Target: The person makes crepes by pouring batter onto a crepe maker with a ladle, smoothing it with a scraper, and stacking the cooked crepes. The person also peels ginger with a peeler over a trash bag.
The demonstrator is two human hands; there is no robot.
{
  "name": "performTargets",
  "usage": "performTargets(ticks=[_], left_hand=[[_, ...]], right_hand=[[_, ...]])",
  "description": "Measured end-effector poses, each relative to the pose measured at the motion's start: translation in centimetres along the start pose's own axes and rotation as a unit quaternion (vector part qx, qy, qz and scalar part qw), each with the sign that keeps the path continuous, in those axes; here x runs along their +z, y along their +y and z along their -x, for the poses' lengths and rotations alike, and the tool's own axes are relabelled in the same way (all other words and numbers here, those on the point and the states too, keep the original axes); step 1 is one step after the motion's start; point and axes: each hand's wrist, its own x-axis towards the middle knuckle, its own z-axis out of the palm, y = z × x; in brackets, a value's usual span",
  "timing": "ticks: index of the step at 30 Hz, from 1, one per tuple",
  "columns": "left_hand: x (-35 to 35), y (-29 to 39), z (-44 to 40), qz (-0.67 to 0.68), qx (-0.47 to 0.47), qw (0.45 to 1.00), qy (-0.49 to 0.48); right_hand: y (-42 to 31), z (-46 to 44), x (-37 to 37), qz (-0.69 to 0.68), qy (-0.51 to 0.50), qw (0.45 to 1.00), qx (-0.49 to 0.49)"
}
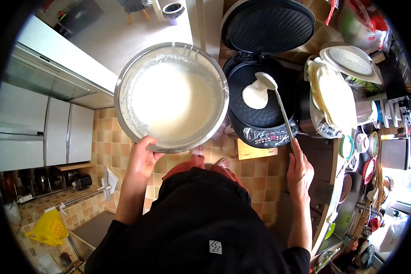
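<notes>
My left hand (144, 157) grips the near rim of a large metal bowl (122, 119) that holds pale, runny batter (187, 102). In my right hand (300, 170) is the handle of a long ladle (285, 114), its head tipped over the dark plate of an electric griddle (265, 116). A small pool of batter (254, 97) lies on the plate under the ladle's head. The griddle's ridged lid (269, 23) stands raised at the back, and its control panel (270, 135) faces me.
Right of the griddle, a stack of thin pancakes (329, 93) drapes over a cooker. A round white lid (350, 61) leans behind it. Bowls and dishes crowd the counter (331, 201) at the right. A wooden stool (255, 150) is below the griddle. Cabinets (20, 118) line the left.
</notes>
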Motion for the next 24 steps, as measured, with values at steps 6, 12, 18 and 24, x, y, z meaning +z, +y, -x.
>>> performTargets(ticks=[6,12,18,24], left_hand=[[-1.9,0.0,-1.0,-0.005,-0.008,1.0,-0.012],[-2.6,0.2,-1.4,-0.009,-0.022,1.0,-0.007],[-3.5,0.1,-2.5,-0.028,-0.055,0.998,-0.003],[-4.4,-0.3,-3.8,-0.038,-0.078,0.996,-0.011]], right_hand=[[0.3,2.6,3.6,0.077,0.03,0.996,0.02],[-0.7,3.3,4.1,0.079,0.101,0.991,0.028],[0.1,3.7,6.5,0.061,0.076,0.995,0.018],[-0.3,3.5,7.5,-0.097,0.155,0.982,0.036]])
